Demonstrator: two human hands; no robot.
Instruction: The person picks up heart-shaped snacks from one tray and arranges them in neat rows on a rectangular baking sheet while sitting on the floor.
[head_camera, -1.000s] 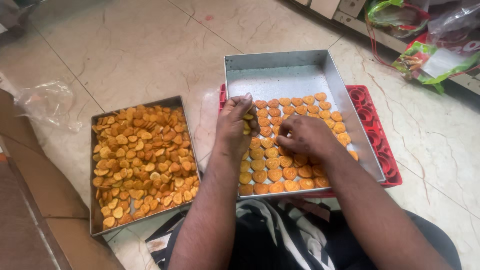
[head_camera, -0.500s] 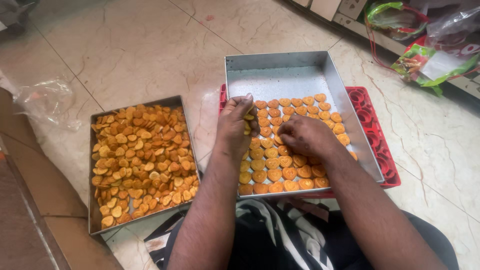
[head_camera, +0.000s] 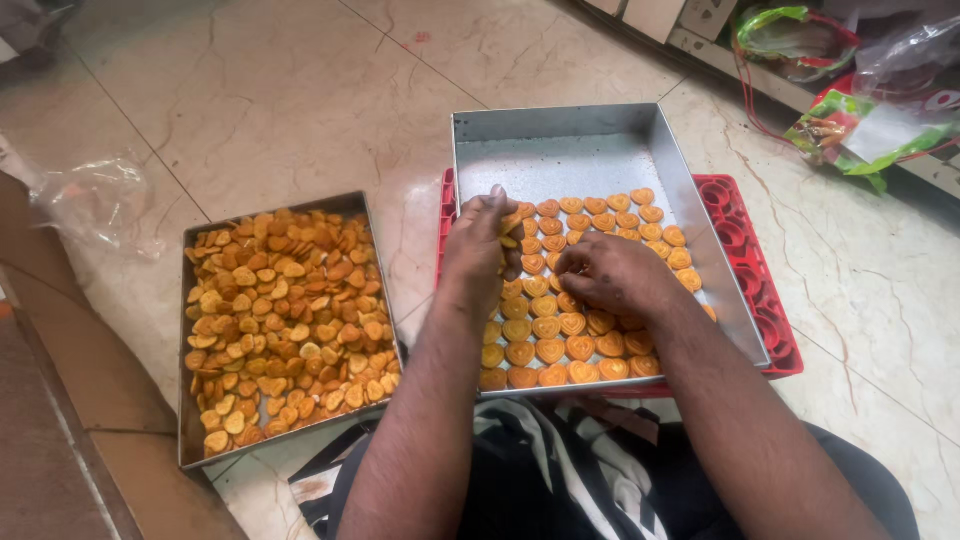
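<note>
— Two trays on the floor, and both hands are in the right-hand one, the deep steel tray (head_camera: 600, 150) sitting on a red crate (head_camera: 765, 260).

— Left hand (head_camera: 480, 250) has its fingers closed on a small stack of heart-shaped biscuits (head_camera: 545, 330) at the tray's left wall. Right hand (head_camera: 615, 275) lies palm down on the rows, fingertips curled; whether it pinches one, I can't tell.

— Rows fill the near half, the far half is bare metal.

— So the trick, I'd say: feed one biscuit at a time off that stack, set it flat, edge touching its neighbour, points all one way.

— And the loose heap in the shallow tray (head_camera: 285, 320) sits just beside, within the left hand's reach.

— Light touch, though. These would likely chip if pressed.
</note>
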